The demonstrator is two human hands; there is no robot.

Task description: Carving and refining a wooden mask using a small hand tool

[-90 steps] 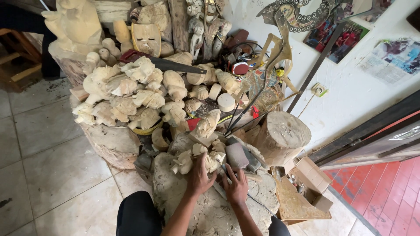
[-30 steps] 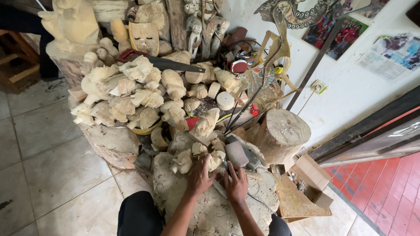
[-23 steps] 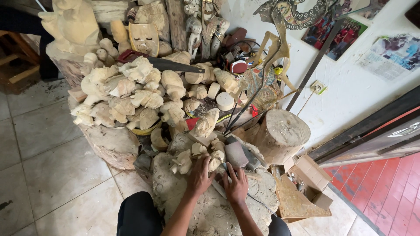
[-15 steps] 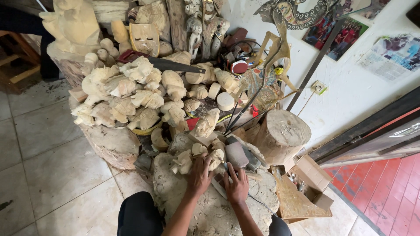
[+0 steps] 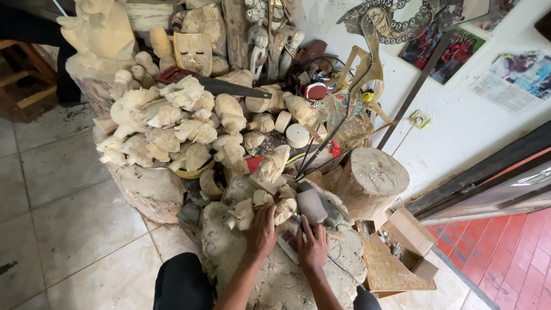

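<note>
Carvings (image 5: 261,209) of pale wood sit just beyond the left hand (image 5: 262,232), whose fingers curl onto them. Right hand (image 5: 313,248) lies flat, fingers spread, on the stump (image 5: 229,252), nearer the mallet (image 5: 311,205) ahead of it.

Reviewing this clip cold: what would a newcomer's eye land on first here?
First, the big heap of pale unfinished wood carvings piled on a stump at upper left, with a carved mask propped behind it. Then, bottom centre, the person's left hand resting on a small pale carving on a rough stump work block, the right hand just beside it near a wooden mallet. A round log stump stands to the right.
</note>
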